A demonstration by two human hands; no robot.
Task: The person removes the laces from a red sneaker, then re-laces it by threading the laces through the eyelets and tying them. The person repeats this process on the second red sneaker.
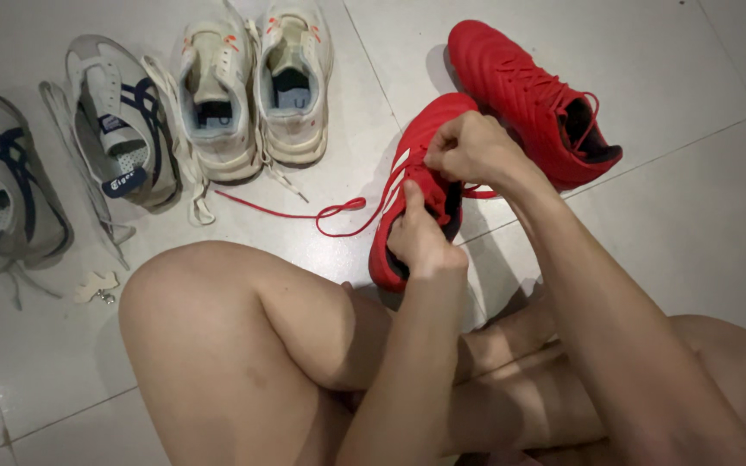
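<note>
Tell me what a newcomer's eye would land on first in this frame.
The bright red shoe at centre, with the left hand on its heel end and the right hand at its laces. A loose red lace trails left from it across the pale tiled floor. A second red shoe lies just behind, and two pairs of pale sneakers, cream and grey with navy stripes, line the upper left.

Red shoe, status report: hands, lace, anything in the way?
Both hands, left and right, on near red shoe. Red lace trails across floor. Nothing in the way.

Pale glossy floor tiles (666,216) (thin grey grout lines) under soft light.
</note>
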